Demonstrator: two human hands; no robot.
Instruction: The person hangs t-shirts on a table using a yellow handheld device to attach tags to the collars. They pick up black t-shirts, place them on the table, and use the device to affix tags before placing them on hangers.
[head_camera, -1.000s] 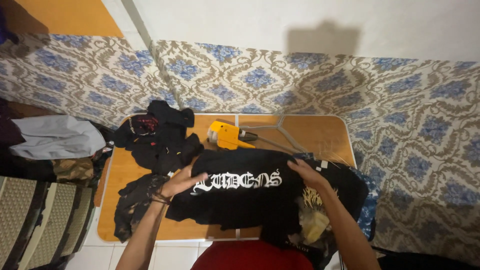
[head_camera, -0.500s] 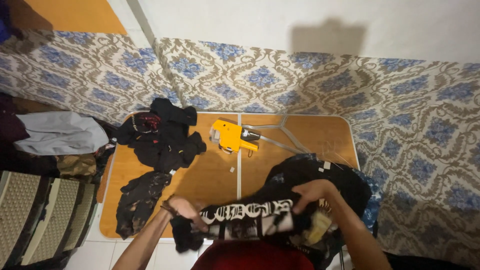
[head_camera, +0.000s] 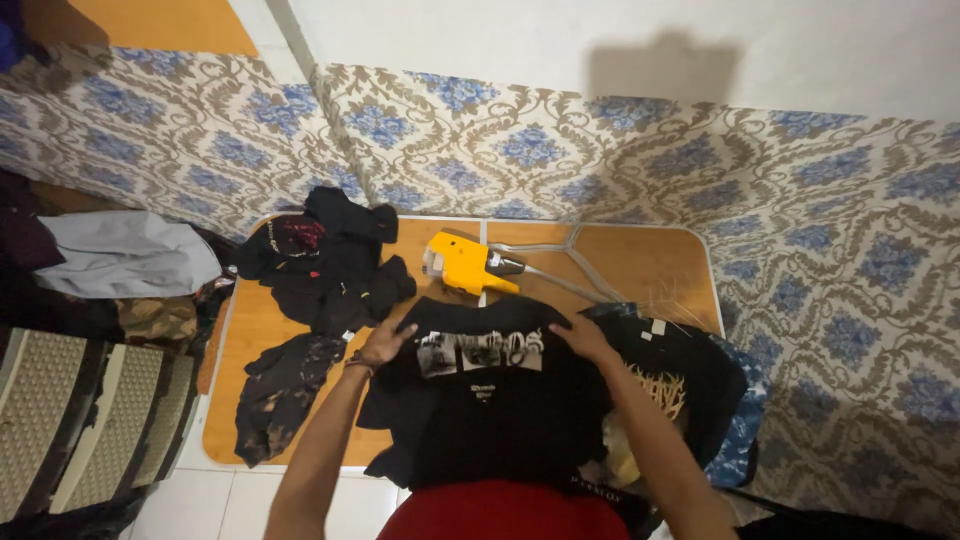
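**Black printed shirt spread flat, both hands on its upper edge**

At the bottom centre of the frame, a red garment (head_camera: 505, 512) on the person's body filled the nearest edge. Just above it lay the black shirt (head_camera: 490, 410), spread on the wooden table (head_camera: 650, 265) with its pale printed band facing up, in the lower middle of the picture. The left hand (head_camera: 382, 345) rested with loosely spread fingers on the shirt's upper left corner, and the right hand (head_camera: 582, 338) pressed the upper right corner; whether either pinched the cloth or merely lay flat on it could not be told.

Judging by how it lay, the shirt seemed laid out and smoothed, with no fold made yet, and its lower edge hung off the table's near side. To the right, another dark shirt with a yellow print (head_camera: 680, 385) lay partly under it. Left of centre sat a crumpled dark garment (head_camera: 285, 390), and beyond it a heap of black clothes (head_camera: 325, 260), all unsorted. Farther up the table, at centre, a yellow tool (head_camera: 462, 265) lay beside a metal frame (head_camera: 570, 265). The patterned blue wall covering (head_camera: 600, 150) closed the upper frame.
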